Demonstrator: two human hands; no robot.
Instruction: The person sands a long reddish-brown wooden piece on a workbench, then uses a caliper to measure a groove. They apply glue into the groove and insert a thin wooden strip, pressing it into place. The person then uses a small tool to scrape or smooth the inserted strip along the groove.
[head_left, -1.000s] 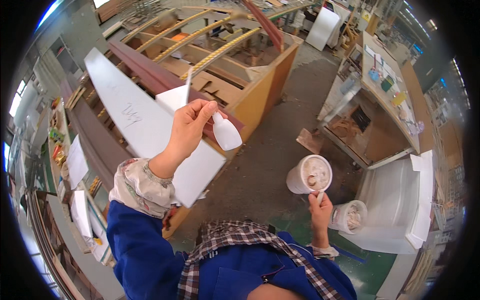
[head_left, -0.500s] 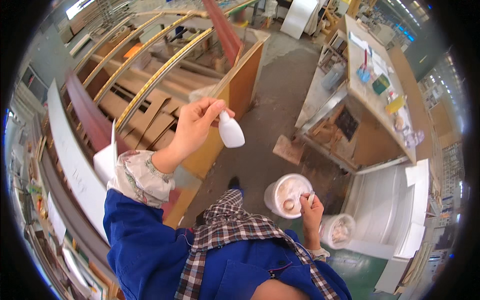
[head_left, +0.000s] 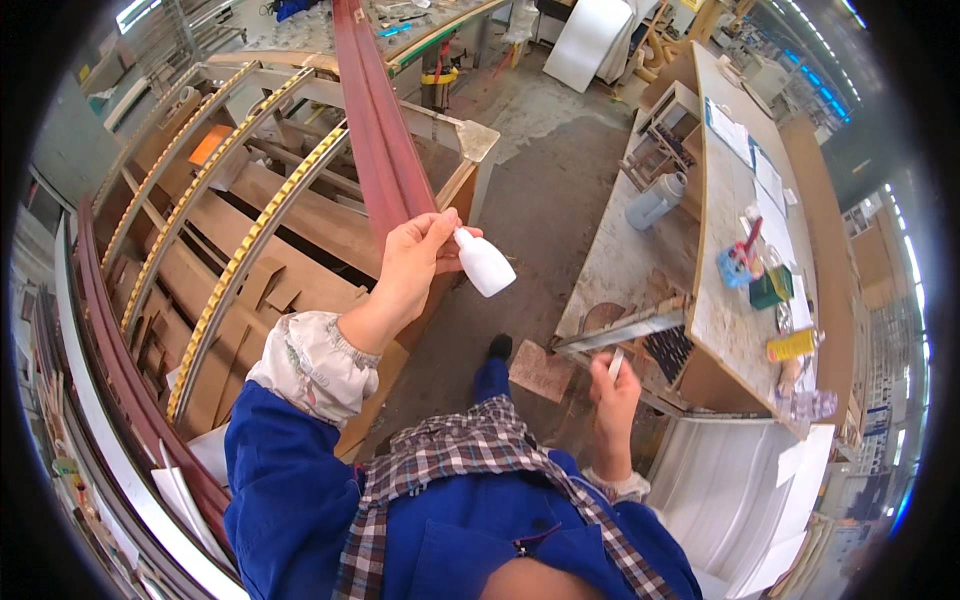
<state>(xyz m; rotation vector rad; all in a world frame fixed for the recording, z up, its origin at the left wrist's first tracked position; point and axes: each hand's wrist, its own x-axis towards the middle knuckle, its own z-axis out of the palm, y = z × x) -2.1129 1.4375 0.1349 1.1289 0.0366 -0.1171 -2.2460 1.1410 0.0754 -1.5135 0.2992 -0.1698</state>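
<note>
Pinched by the neck between the fingers of my left hand (head_left: 412,262) is a small white plastic bottle (head_left: 487,266), held up over the gap between a wooden frame (head_left: 225,300) and a workbench. Lower and to the right, my right hand (head_left: 612,405) is closed on a short white flat stick (head_left: 615,365), near the bench's lower shelf. Whether anything is on the stick's far end I cannot tell.
The frame bears yellow-edged curved ribs and a long maroon profile (head_left: 385,150). On the right, the bench (head_left: 712,349) holds papers, a grey flask (head_left: 655,200), a yellow can (head_left: 790,345) and cups. My foot (head_left: 500,348) is on the floor by a board (head_left: 540,372).
I have stepped forward along the aisle, bringing the bench nearer. The two white buckets below my right hand have left view. Both hands keep their grip; the stick is now raised.
</note>
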